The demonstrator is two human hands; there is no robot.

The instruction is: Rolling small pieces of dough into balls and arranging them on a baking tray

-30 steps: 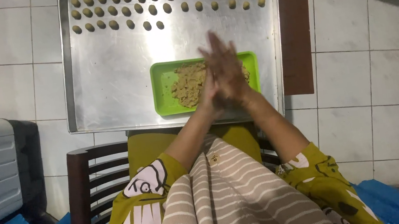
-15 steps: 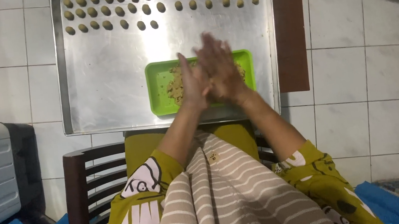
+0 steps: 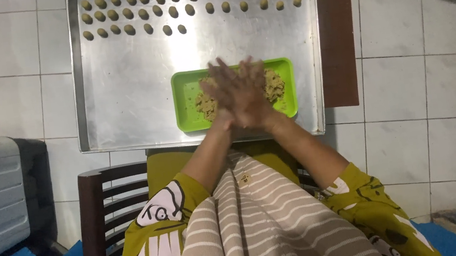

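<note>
Both palms stay pressed flat together, left hand and right hand sliding across each other since a moment ago, mid-frame above the green tray of dough; whatever lies between them is hidden.

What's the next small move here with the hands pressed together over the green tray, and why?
Probably reach forward and set a rolled ball at the end of the short third row. The left hand and right hand are pressed palm to palm above the green tray of dough, and the metal sheet holds rows of small balls.
</note>
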